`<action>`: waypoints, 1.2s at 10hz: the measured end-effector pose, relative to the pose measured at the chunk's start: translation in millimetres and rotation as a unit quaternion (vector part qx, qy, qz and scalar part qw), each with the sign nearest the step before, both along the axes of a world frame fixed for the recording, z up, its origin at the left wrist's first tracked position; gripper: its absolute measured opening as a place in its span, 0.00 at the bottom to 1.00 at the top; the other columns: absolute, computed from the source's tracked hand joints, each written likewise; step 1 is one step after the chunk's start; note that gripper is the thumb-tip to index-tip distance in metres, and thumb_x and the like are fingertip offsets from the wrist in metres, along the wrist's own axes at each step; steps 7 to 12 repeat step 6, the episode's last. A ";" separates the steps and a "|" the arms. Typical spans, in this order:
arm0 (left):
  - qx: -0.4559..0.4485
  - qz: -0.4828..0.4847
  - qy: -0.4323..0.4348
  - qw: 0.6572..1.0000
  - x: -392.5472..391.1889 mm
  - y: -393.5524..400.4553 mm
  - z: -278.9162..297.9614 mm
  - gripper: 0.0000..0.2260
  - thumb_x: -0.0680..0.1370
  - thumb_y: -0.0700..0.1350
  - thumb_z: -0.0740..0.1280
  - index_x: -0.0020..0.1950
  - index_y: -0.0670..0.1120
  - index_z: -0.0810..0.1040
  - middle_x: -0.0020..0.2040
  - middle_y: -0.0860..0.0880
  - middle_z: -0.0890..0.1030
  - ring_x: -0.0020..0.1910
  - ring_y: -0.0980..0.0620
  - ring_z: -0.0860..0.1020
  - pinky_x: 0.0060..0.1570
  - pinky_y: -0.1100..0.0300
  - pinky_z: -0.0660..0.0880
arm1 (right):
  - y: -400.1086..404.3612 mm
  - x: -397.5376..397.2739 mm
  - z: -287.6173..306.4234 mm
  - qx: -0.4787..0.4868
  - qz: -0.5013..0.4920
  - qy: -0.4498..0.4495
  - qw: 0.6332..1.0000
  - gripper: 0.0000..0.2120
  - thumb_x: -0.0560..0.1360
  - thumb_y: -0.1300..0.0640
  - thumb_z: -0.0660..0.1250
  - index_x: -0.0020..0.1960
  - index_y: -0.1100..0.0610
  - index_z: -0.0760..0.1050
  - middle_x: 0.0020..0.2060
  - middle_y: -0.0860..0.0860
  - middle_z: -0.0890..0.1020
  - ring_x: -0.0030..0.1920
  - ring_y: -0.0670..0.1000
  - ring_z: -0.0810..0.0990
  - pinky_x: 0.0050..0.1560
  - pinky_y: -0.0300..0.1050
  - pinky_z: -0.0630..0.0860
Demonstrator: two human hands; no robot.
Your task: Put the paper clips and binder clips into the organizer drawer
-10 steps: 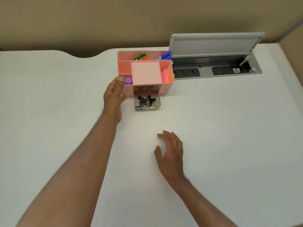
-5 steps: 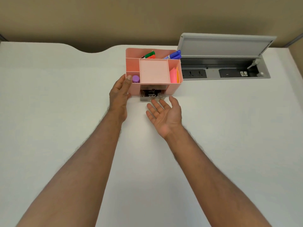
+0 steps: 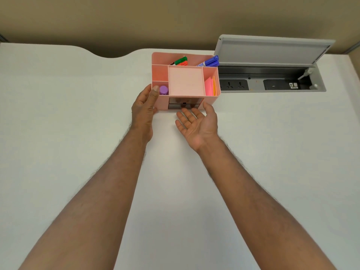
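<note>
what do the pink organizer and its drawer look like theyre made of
Organizer: likely matte plastic, judging by its thin, even pink walls with no shine. Drawer: probably clear smoky plastic, since its front looks dark and see-through.

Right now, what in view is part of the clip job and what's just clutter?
Job:
organizer
drawer, pushed in
left hand, bracing the organizer
right hand, open, fingertips at the drawer front

Clutter:
green marker
blue marker
purple cap
sticky notes
socket box, lid up
</note>
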State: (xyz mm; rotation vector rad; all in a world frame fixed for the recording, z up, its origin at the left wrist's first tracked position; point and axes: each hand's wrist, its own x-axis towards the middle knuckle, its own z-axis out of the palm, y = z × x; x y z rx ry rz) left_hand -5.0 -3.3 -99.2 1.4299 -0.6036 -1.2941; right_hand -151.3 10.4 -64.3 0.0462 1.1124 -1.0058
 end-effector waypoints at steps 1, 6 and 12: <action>-0.004 -0.004 0.001 1.000 0.5 -0.3 -1.2 0.22 0.79 0.60 0.68 0.72 0.56 0.75 0.65 0.56 0.81 0.64 0.52 0.78 0.56 0.58 0.79 | -0.6 -0.2 -0.9 -0.001 0.005 0.003 1.000 0.31 0.81 0.41 0.59 0.78 0.57 0.64 0.70 0.58 0.76 0.70 0.59 0.76 0.72 0.57 0.70; 0.019 -0.081 -0.262 0.961 -7.0 70.5 -16.2 0.26 0.83 0.57 0.62 0.78 0.46 0.68 0.77 0.49 0.69 0.77 0.50 0.66 0.77 0.52 0.62 | 67.0 -65.4 -37.9 -0.284 0.305 0.641 0.644 0.20 0.84 0.50 0.58 0.76 0.51 0.68 0.74 0.48 0.71 0.73 0.50 0.67 0.74 0.48 0.66; 0.019 -0.081 -0.262 0.961 -7.0 70.5 -16.2 0.26 0.83 0.57 0.62 0.78 0.46 0.68 0.77 0.49 0.69 0.77 0.50 0.66 0.77 0.52 0.62 | 67.0 -65.4 -37.9 -0.284 0.305 0.641 0.644 0.20 0.84 0.50 0.58 0.76 0.51 0.68 0.74 0.48 0.71 0.73 0.50 0.67 0.74 0.48 0.66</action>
